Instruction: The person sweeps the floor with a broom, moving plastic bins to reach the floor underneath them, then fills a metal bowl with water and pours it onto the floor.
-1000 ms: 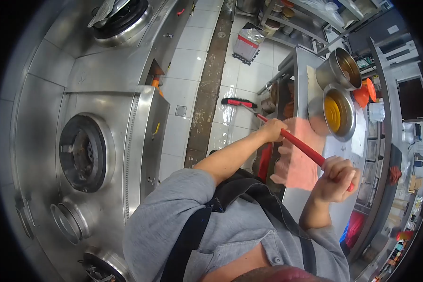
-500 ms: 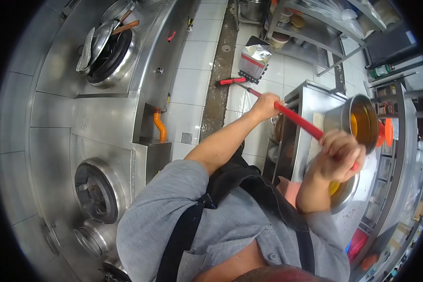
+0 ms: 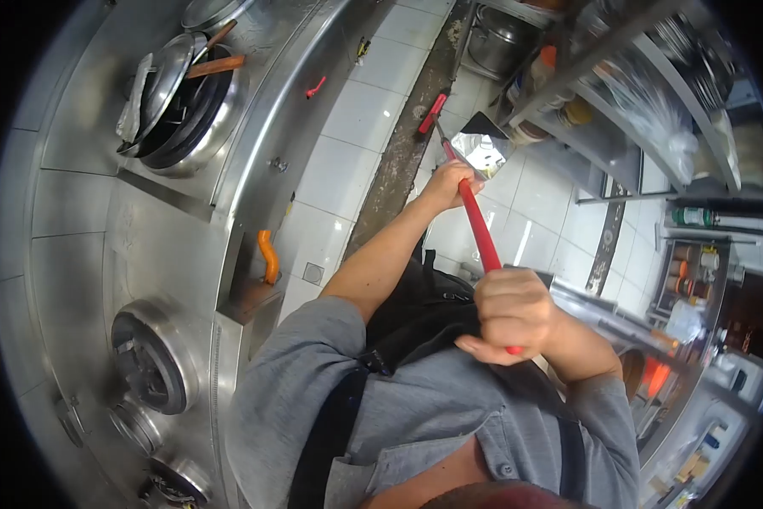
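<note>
Currently, a red-handled floor brush (image 3: 479, 225) is held in both hands, its shaft running steeply up the view from the chest towards the floor. The left hand (image 3: 449, 182) is stretched out at arm's length and is wrapped around the shaft's far part, with the fingers clamped on it from above and the shaft emerging below the palm. The right hand (image 3: 507, 314) is kept close to the body, over the dark apron (image 3: 424, 314), and its fingers (image 3: 483, 343) are curled shut around the near end of the shaft, so that only a short red stub is seen beneath them. The brush head (image 3: 432, 114) is set on the dark drain channel (image 3: 394, 170) that runs through the white floor tiles (image 3: 347, 110), just beside a foil-covered box (image 3: 483, 151). A steel cooking range with a covered wok (image 3: 182, 93) is seen to the left, and a shelf rack (image 3: 619, 93) to the right. Compared with half a second earlier, the shaft has been swung from a slanting line to a steeper one, the head has been moved further along the channel, and the right hand has been drawn from in front of the counter with its metal bowls, now out of view, to the chest.
</note>
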A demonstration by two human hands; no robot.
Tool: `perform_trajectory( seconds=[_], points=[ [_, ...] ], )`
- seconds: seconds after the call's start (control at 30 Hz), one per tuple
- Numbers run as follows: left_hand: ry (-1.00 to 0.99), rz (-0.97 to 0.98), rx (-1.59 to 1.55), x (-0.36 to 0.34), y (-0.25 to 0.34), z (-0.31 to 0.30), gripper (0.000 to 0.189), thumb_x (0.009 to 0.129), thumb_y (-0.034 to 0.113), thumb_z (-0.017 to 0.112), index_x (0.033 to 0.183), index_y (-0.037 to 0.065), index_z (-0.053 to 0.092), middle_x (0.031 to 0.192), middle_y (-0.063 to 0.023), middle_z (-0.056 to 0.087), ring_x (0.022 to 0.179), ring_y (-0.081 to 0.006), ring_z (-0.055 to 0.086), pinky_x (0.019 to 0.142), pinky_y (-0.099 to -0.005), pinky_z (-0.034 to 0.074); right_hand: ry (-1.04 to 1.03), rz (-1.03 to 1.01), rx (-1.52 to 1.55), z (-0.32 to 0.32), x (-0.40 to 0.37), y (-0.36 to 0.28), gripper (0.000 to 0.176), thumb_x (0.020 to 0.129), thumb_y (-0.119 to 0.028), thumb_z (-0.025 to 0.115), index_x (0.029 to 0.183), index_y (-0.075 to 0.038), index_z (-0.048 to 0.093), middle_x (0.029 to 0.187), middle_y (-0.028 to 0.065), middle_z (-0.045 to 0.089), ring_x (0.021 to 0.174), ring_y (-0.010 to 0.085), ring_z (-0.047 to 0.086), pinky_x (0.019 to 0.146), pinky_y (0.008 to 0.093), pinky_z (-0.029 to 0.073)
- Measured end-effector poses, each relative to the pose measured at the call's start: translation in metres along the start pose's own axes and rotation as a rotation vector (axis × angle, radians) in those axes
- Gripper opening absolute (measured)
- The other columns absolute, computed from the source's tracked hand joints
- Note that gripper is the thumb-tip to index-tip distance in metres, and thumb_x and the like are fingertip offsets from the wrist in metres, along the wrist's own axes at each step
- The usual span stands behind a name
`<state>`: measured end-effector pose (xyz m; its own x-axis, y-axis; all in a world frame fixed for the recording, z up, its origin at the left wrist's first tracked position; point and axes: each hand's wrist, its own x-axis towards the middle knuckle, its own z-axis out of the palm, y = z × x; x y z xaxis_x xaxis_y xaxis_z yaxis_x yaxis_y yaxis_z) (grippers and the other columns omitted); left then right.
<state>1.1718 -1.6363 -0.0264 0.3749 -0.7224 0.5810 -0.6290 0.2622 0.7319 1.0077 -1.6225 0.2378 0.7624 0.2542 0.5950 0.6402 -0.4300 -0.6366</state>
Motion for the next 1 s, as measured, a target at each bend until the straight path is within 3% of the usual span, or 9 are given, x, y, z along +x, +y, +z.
perform_trajectory(
  seconds=[0.2,0.4,0.6,0.7,0.77,0.83,0.87,0.93,1.0],
  points=[
    [0.240,-0.153,0.022,0.090,-0.083,0.009,0.026,0.075,0.011,0.067,0.060,0.002,0.048,0.062,-0.0120,0.052,0.062,-0.0316,0.052,0.061,-0.0386,0.043,-0.122,0.021,0.041,-0.073,0.053,0.114,0.042,0.069,-0.005,0.072,0.050,-0.010,0.034,0.049,0.0014,0.034,0.040,0.0186,0.038,0.038,0.0314,0.028],
    [0.302,-0.230,-0.060,0.147,-0.057,0.006,0.028,0.077,0.012,0.064,0.059,0.003,0.046,0.064,-0.0138,0.050,0.068,-0.0339,0.050,0.063,-0.0418,0.040,-0.166,-0.071,0.234,-0.149,0.103,0.117,0.044,0.078,-0.010,0.068,0.048,-0.012,0.036,0.046,-0.0037,0.028,0.036,0.0122,0.036,0.036,0.0261,0.029],
    [0.299,-0.363,-0.065,0.172,-0.124,-0.007,0.027,0.080,0.012,0.061,0.060,0.002,0.045,0.065,-0.0141,0.049,0.068,-0.0344,0.049,0.062,-0.0430,0.038,-0.175,-0.030,0.176,-0.141,0.111,0.190,0.045,0.071,-0.008,0.074,0.050,-0.011,0.034,0.050,-0.0004,0.031,0.039,0.0155,0.037,0.037,0.0282,0.027],
    [0.337,-0.266,-0.049,0.182,-0.134,-0.024,0.026,0.080,0.013,0.062,0.062,0.002,0.048,0.063,-0.0141,0.048,0.064,-0.0339,0.050,0.060,-0.0409,0.039,-0.185,-0.089,0.134,-0.153,0.134,0.200,0.044,0.070,-0.038,0.078,0.064,-0.003,0.051,0.061,0.0054,0.050,0.054,0.0228,0.055,0.055,0.0320,0.051],
    [0.448,-0.434,-0.131,0.193,-0.148,-0.046,0.022,0.081,0.014,0.065,0.066,0.002,0.054,0.062,-0.0102,0.054,0.060,-0.0216,0.055,0.057,-0.0329,0.043,-0.239,0.005,-0.164,-0.188,0.151,0.211,0.056,0.070,-0.051,0.070,0.093,0.000,0.059,0.091,0.0161,0.058,0.087,0.0351,0.060,0.075,0.0405,0.051],
    [0.378,-0.731,-0.076,0.210,-0.152,-0.090,0.023,0.082,0.019,0.065,0.068,0.002,0.057,0.062,-0.0078,0.057,0.061,-0.0163,0.055,0.058,-0.0319,0.044,-0.122,0.080,-0.628,-0.253,0.159,0.234,0.056,0.069,-0.048,0.072,0.102,-0.004,0.060,0.101,0.0122,0.061,0.095,0.0294,0.060,0.084,0.0380,0.047],
    [0.365,-0.731,-0.094,0.204,-0.181,-0.106,0.024,0.083,0.024,0.065,0.071,0.004,0.061,0.062,-0.0062,0.058,0.059,-0.0136,0.054,0.057,-0.0299,0.045,0.027,0.233,-0.765,-0.283,0.164,0.242,0.050,0.072,-0.039,0.073,0.107,-0.006,0.060,0.105,0.0121,0.061,0.097,0.0257,0.060,0.081,0.0366,0.048],
    [0.275,-0.720,0.028,0.192,-0.203,-0.144,0.025,0.084,0.028,0.065,0.074,0.005,0.063,0.063,-0.0038,0.059,0.060,-0.0098,0.052,0.057,-0.0259,0.043,0.064,0.522,-1.209,-0.362,0.160,0.259,0.038,0.085,-0.018,0.060,0.120,-0.006,0.055,0.120,0.0068,0.058,0.110,0.0195,0.055,0.094,0.0308,0.042],
    [0.285,-0.734,-0.070,0.172,-0.206,-0.167,0.024,0.084,0.027,0.064,0.076,0.005,0.064,0.063,-0.0017,0.057,0.061,-0.0089,0.051,0.056,-0.0259,0.042,-0.145,0.580,-1.665,-0.440,0.133,0.281,0.035,0.086,-0.013,0.055,0.121,-0.010,0.055,0.122,0.0081,0.056,0.109,0.0236,0.055,0.093,0.0312,0.043]
  ],
)
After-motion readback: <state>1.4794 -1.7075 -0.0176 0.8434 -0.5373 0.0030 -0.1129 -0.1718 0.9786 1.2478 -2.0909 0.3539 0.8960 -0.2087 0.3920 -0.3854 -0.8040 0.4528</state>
